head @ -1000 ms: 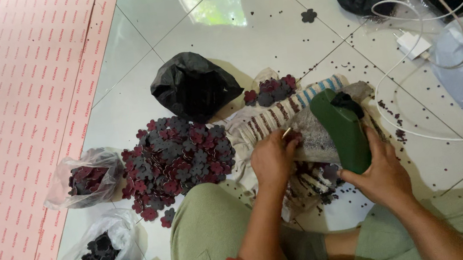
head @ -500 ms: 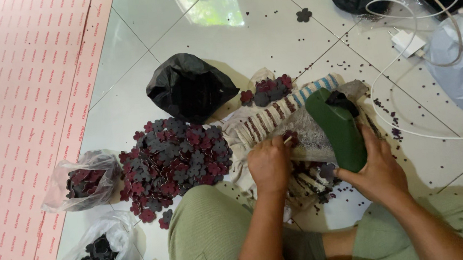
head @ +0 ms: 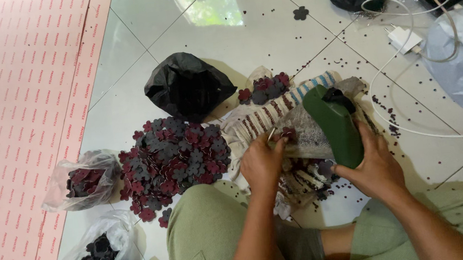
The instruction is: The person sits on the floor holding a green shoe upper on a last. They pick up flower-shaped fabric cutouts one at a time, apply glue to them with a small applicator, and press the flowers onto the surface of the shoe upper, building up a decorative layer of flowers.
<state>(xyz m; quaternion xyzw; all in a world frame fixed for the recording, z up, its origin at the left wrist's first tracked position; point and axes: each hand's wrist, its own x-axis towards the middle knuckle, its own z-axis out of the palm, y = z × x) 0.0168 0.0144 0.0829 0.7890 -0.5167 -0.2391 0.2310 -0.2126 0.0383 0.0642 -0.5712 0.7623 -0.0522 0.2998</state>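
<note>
While the right hand [head: 375, 168] wraps around a dark green tool [head: 334, 123] tilted over a grey slab [head: 305, 131] on striped cloth [head: 259, 119], the left hand [head: 261, 164] pinches a maroon flower-shaped cutout [head: 288, 134] against that slab. Left of them lies a heap of cutouts [head: 171, 158] — flat, maroon and grey. A crumpled black bag [head: 188, 86] sits behind; clear plastic bags [head: 81, 181] hold more cutouts.

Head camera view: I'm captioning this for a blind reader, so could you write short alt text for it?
Seated on a tiled floor, a person holds a green tool in the right hand while the left hand pinches a small metal piece against a striped cloth. A pile of dark red and grey flower-shaped cutouts lies to the left, beside a black bag and clear bags of more cutouts.
</note>
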